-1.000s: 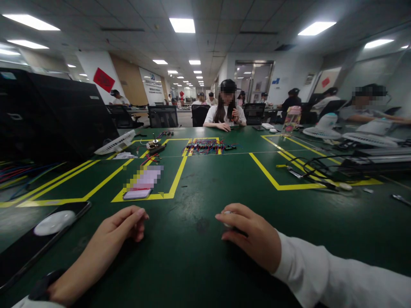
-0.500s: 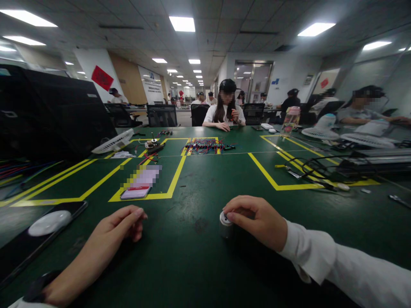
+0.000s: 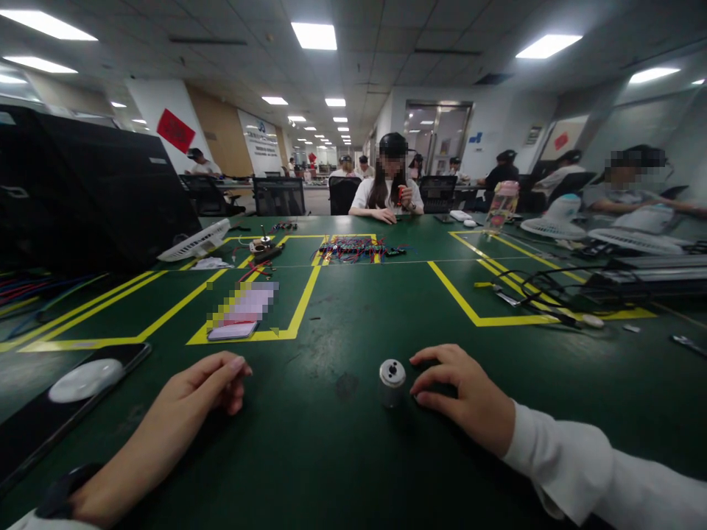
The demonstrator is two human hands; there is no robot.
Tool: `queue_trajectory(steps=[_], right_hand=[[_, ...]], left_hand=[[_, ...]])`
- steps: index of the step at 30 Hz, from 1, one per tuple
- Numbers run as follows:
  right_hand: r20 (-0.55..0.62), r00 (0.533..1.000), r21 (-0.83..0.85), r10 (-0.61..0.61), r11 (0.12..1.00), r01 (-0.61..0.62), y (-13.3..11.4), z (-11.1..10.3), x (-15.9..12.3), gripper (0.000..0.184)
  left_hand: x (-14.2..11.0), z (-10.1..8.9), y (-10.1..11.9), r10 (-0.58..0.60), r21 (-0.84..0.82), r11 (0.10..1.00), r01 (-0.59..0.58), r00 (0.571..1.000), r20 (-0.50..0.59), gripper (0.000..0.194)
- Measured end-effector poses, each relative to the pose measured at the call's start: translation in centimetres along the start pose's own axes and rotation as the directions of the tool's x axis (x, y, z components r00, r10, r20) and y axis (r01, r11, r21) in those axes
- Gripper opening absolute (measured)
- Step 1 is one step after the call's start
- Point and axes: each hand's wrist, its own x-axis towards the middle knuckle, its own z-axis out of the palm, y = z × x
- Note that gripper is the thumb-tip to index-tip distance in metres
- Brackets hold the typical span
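Note:
A small silver metal cylinder stands upright on the green table, with dark holes showing in its top face. Just to its right is my right hand, open, fingers apart and slightly bent, not touching it. My left hand rests on the left side of the table, its fingers curled in and the thumb lying along the index finger. Nothing shows in it. A phone with a blurred screen lies beyond my left hand.
A white mouse sits on a dark slab at left. A bundle of coloured wires lies mid-table. Black cables and metal bars occupy the right. A co-worker sits opposite. A black case stands far left.
My right hand has let go of the metal cylinder and moved off to the right, its fingers spreading. The cylinder stays standing in place. My left hand is nearly unchanged.

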Motion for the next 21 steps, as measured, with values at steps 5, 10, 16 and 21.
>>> queue_trajectory(steps=[5, 10, 16, 21], right_hand=[[0.051, 0.997, 0.19, 0.057, 0.98, -0.065, 0.3, -0.9, 0.6, 0.029], [-0.037, 0.993, 0.309, 0.116, 0.946, -0.099, -1.1, 0.0, 1.2, 0.06], [-0.003, 0.995, 0.325, -0.096, 0.941, 0.092, -3.0, 2.3, 2.9, 0.048], [-0.26, 0.952, 0.442, 0.162, 0.896, -0.032, 2.0, -1.6, 2.4, 0.067]], left_hand=[[0.0, 0.0, -0.1, 0.002, 0.003, 1.0, -0.002, 1.0, 0.019, 0.039], [0.1, 0.3, 0.1, 0.04, 0.065, 0.997, -0.04, 0.999, 0.002, 0.041], [0.1, 0.1, -0.1, 0.024, 0.064, 0.998, -0.025, 1.0, 0.011, 0.04], [0.1, -0.2, -0.5, 0.051, 0.024, 0.998, -0.052, 0.998, 0.024, 0.039]])
